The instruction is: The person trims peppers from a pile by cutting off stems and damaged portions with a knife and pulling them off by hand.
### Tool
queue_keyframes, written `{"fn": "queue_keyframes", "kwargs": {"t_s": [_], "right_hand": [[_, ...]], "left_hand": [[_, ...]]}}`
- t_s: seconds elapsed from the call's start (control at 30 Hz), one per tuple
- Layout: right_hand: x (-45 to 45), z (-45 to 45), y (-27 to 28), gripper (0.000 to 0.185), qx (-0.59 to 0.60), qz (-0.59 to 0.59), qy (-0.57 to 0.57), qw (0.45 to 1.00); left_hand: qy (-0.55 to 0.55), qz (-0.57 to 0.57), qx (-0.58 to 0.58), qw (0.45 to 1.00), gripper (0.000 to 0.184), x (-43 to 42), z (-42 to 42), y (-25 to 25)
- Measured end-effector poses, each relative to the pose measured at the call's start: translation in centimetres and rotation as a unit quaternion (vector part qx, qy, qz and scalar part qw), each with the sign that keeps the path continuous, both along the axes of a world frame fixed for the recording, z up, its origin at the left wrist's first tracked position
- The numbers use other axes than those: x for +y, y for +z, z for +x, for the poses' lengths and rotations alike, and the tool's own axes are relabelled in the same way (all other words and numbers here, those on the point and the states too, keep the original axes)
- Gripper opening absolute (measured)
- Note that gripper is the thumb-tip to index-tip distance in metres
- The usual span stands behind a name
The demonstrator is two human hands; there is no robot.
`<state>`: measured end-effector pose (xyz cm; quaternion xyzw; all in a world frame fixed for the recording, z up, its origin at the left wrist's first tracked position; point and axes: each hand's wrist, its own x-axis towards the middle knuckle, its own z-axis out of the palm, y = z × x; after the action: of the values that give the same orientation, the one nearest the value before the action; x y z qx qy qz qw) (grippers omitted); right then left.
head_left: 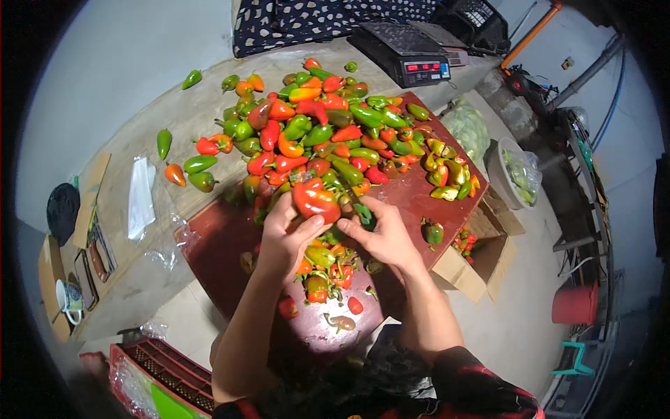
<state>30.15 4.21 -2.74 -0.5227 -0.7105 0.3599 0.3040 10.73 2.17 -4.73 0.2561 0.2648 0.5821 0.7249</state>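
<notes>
A large, glossy red pepper (315, 201) is held up over the red table (213, 234). My left hand (289, 223) has its fingers wrapped round the pepper's left side. On the right, my right hand (373, 227) is closed on a small knife with a green handle (362, 213), its thumb close to the pepper. The blade is partly hidden. Behind both hands lies a big heap of red, green and orange peppers (296, 127). Cut peppers and scraps (319, 256) lie between my forearms.
Split peppers (447, 171) lie on the table's right side. A cardboard box (453, 269) holding red pieces stands beside it. Farther off are a digital scale (412, 68), a white tub (513, 199) and a red crate (164, 359).
</notes>
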Motion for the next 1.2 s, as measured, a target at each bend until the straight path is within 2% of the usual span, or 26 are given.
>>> {"fn": "queue_keyframes", "kwargs": {"t_s": [0.07,0.13,0.23,0.27,0.33,0.37,0.4,0.47,0.53,0.6,0.7,0.93,1.03,1.1,1.13,1.17,1.2], "right_hand": [[-0.1,-0.5,0.7,0.031,-0.028,0.014,-0.014,0.999],[-0.2,-0.7,0.7,0.029,-0.058,0.016,-0.035,0.998],[-0.6,-1.3,0.8,0.026,-0.079,0.049,-0.058,0.994],[-0.6,-1.4,0.2,0.026,-0.079,0.05,-0.063,0.994],[-0.5,-1.6,-0.7,0.021,-0.089,0.112,-0.069,0.987],[-0.8,-1.5,-0.8,0.017,-0.115,0.09,-0.074,0.987],[-0.9,-1.5,-0.8,0.017,-0.116,0.09,-0.08,0.986],[-1.0,-1.7,-0.9,0.017,-0.149,0.129,-0.059,0.979],[-1.0,-1.8,-1.1,0.016,-0.14,0.14,-0.063,0.978],[-0.9,-1.9,-1.1,0.016,-0.149,0.161,-0.065,0.973],[-0.8,-1.9,-1.3,0.015,-0.149,0.182,-0.068,0.969],[-0.3,-1.3,-1.4,0.012,-0.189,0.207,-0.07,0.957],[0.3,-1.4,-1.4,0.008,-0.233,0.222,-0.071,0.944],[1.2,-1.0,-2.3,0.007,-0.224,0.242,-0.068,0.942],[1.2,-0.8,-2.4,0.007,-0.218,0.255,-0.067,0.94],[1.6,-1.0,-2.3,0.009,-0.29,0.187,-0.066,0.936],[1.8,-1.3,-3.1,0.008,-0.279,0.197,-0.084,0.936]], "left_hand": [[0.082,0.097,0.166,0.978,0.044,0.1,0.1,-1.5],[0.089,0.083,0.16,0.98,0.046,-0.1,0.1,-1.1],[0.13,0.12,0.253,0.951,0.046,-0.3,0.2,-1.0],[0.125,0.123,0.253,0.951,0.046,-0.4,0.3,-0.8],[0.171,0.187,0.407,0.878,0.046,-1.0,0.7,0.3],[0.177,0.149,0.334,0.914,0.041,-1.0,1.2,-0.5],[0.172,0.152,0.333,0.915,0.041,-1.1,1.4,-0.9],[0.211,0.224,0.421,0.853,0.039,-1.3,1.4,-1.5],[0.22,0.222,0.405,0.86,0.039,-1.5,1.7,-1.6],[0.225,0.271,0.425,0.834,0.046,-1.6,1.4,-2.0],[0.265,0.28,0.415,0.824,0.042,-1.7,1.7,-1.4],[0.277,0.307,0.402,0.817,0.04,-2.2,1.7,-0.5],[0.264,0.276,0.488,0.785,0.039,-2.3,1.4,0.1],[0.259,0.282,0.5,0.776,0.041,-2.3,1.4,0.5],[0.25,0.287,0.496,0.78,0.041,-2.3,1.5,0.1],[0.237,0.22,0.497,0.806,0.042,-2.1,1.6,-0.7],[0.221,0.158,0.491,0.828,0.043,-1.7,1.9,-1.2]]}}
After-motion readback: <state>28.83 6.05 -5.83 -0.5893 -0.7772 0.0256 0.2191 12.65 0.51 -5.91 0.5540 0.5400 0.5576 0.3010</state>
